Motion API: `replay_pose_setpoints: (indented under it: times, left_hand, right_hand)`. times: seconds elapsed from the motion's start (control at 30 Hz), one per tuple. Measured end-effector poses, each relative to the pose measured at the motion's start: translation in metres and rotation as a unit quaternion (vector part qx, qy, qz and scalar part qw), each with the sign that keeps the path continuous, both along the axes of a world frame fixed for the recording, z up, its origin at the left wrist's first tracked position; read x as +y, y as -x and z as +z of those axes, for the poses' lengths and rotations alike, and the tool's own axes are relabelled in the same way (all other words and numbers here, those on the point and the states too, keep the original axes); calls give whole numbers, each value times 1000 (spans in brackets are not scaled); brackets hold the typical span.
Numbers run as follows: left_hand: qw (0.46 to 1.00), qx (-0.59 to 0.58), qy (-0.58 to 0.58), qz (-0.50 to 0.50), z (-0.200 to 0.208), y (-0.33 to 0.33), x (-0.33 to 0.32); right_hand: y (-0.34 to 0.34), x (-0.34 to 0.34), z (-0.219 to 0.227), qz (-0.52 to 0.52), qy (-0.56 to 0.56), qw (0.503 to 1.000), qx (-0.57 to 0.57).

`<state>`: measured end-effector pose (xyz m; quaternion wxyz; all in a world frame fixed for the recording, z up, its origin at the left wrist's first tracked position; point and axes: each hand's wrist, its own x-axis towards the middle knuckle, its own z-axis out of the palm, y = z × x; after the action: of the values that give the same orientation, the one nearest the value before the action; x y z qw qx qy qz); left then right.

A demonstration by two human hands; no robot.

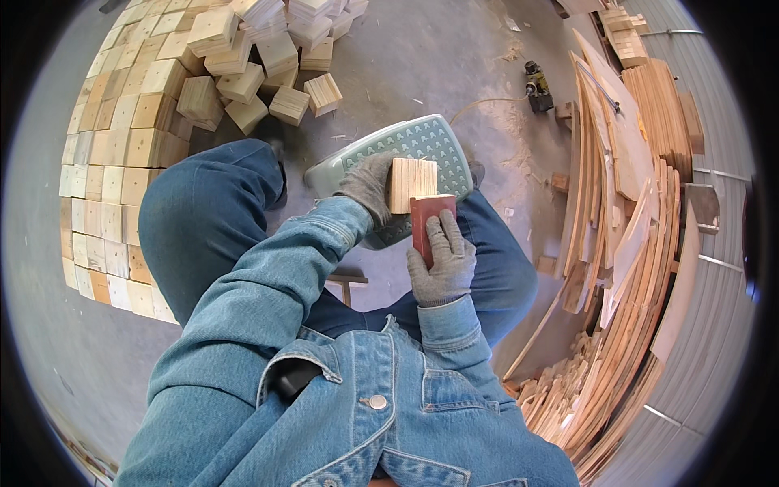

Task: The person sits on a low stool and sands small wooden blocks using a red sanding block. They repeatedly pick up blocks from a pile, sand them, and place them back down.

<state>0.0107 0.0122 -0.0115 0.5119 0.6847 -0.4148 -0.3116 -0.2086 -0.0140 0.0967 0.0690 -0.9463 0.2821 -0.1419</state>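
My left hand (370,187), in a grey knit glove, is closed on the left side of a pale wooden block (413,183). The block is held over a light green plastic step stool (426,135) with a raised pattern on its top. In my right hand (443,264), gloved the same way, is a reddish-brown sanding block (422,219), gripped with the fingers along its face. Its far end meets the near edge of the wooden block. The thumb lies along the sanding block's left side. Whether the wooden block rests on the stool I cannot tell.
Stacked wooden blocks (114,174) form a wide pile at the left, with several loose blocks (243,84) heaped at the far left. A power drill (537,88) lies on the floor at the far right. Long boards and scraps (641,268) lean along the right side.
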Motion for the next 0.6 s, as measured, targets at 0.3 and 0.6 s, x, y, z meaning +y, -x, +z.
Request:
replay_pose_setpoints:
  times: [0.3,0.6]
  left_hand:
    - [999,-34,-22,-26,25,4,-2]
    - [998,-40,-19,-35,8,2,-2]
  right_hand:
    - [-78,-106,-22,-34,45,998,-23]
    - [-28,-36,-5,-60,-32,998,-3]
